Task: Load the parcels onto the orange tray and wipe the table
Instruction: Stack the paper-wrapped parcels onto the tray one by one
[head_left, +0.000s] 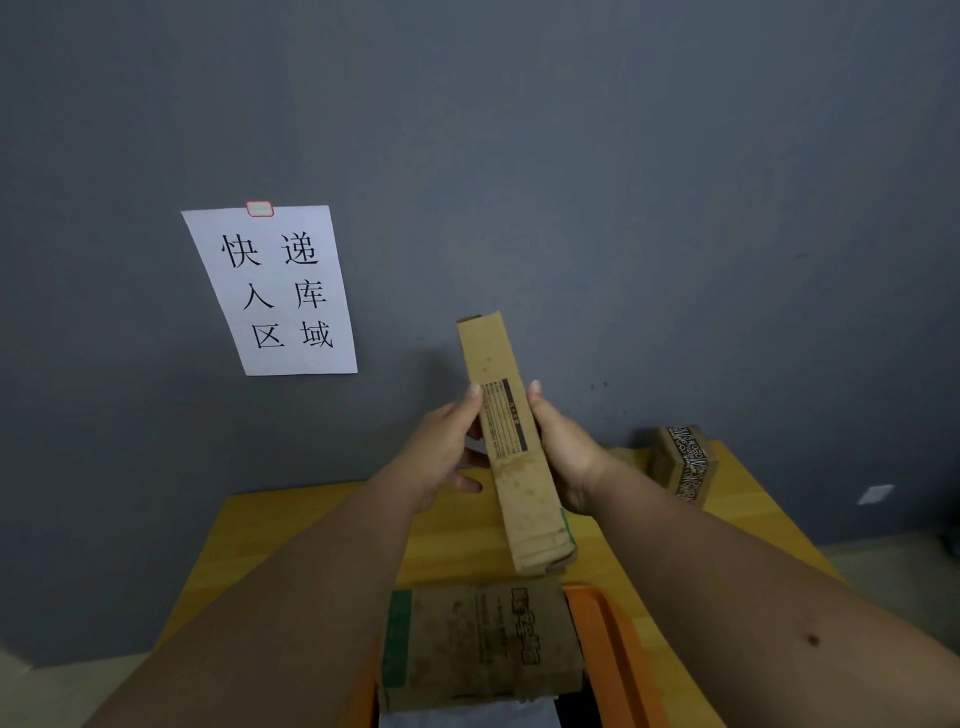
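A flat brown cardboard parcel (511, 447) stands on edge in the air above the yellow table (291, 525). My left hand (441, 452) grips its left face and my right hand (563, 452) grips its right face. Below it, a second worn cardboard parcel (478, 644) with a green stripe lies on the orange tray (608, 644) at the near edge. A third small printed parcel (683, 462) sits at the table's far right corner.
A grey wall (571, 182) backs the table, with a white paper sign (275, 291) taped to it at the left. Something white and dark lies on the tray under the near parcel. Pale floor shows at the right.
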